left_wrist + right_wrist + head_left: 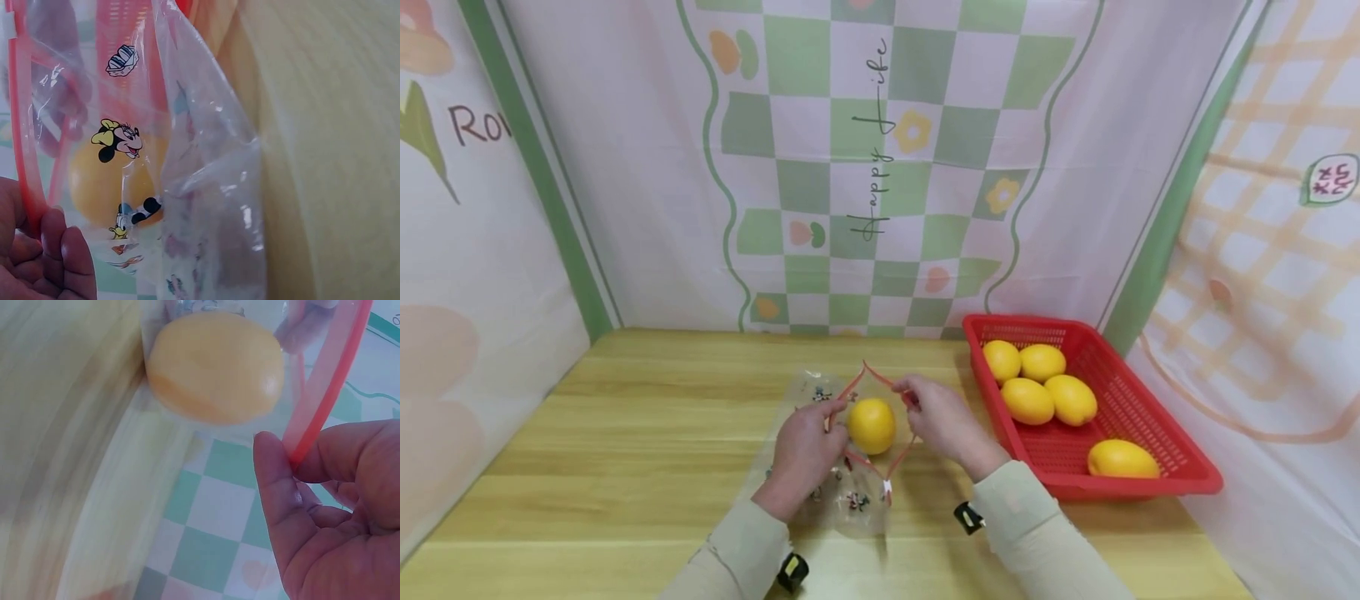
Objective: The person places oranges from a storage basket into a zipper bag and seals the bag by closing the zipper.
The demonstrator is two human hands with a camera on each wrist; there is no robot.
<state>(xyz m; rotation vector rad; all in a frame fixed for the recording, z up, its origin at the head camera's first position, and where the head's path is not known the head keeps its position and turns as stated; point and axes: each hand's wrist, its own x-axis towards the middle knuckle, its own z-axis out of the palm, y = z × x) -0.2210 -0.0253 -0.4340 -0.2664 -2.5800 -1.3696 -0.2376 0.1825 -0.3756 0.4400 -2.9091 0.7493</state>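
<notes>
A clear plastic zip bag [857,521] with cartoon prints and a red zip edge [328,394] is held over the wooden table, its mouth spread into a diamond. Inside lies a yellow lemon [872,426], also seen through the film in the left wrist view. My left hand [807,450] pinches the left side of the red edge. Opposite it, my right hand [942,421] grips the right side between thumb and finger. A white slider [887,486] sits at the near corner of the mouth.
On the right of the table [587,433] stands a red plastic basket [1157,400] with several lemons [1028,402] in it, close by my right forearm. Printed fabric walls [910,192] enclose the back and both sides. Black wrist straps [792,572] show under the sleeves.
</notes>
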